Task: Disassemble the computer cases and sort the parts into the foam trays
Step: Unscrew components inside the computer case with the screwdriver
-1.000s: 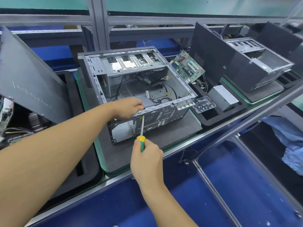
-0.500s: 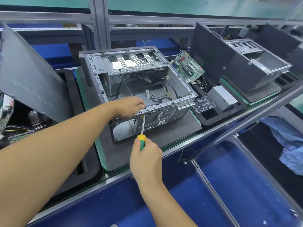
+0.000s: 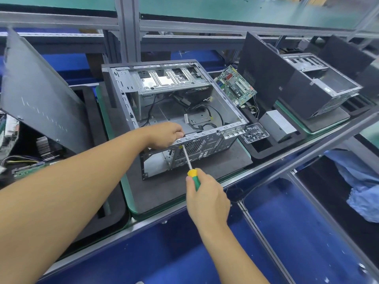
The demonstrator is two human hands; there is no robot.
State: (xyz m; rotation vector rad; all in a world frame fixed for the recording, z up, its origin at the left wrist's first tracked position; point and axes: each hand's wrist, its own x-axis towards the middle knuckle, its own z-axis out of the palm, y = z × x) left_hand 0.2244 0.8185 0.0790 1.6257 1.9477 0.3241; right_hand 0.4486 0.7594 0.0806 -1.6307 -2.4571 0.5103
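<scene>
Fingers [image 3: 208, 180] on the right hand [image 3: 207, 199] are wrapped tight round the yellow-and-green handle of the screwdriver [image 3: 187, 158]. The shaft points up toward 11 o'clock, with the tip against the top of the rear panel of the computer case [image 3: 170, 113]. Left hand [image 3: 166, 134], in from 9 o'clock, is curled over that same rear edge and gripping it, right beside the tip.

Case lies open on its side on the grey mat mid-worktop [image 3: 164, 193]. The foam tray [image 3: 264, 149] at its 3 o'clock already holds the motherboard [image 3: 235, 87] and a screw tub [image 3: 254, 133]. Can't make out the screw head, too small.

My worry: the driver sits at a slant, so if it isn't seated square it could cam out and chew the head, or skid straight into the left knuckles. And a freed screw could drop inside the case or roll off the near edge at 6 o'clock.
</scene>
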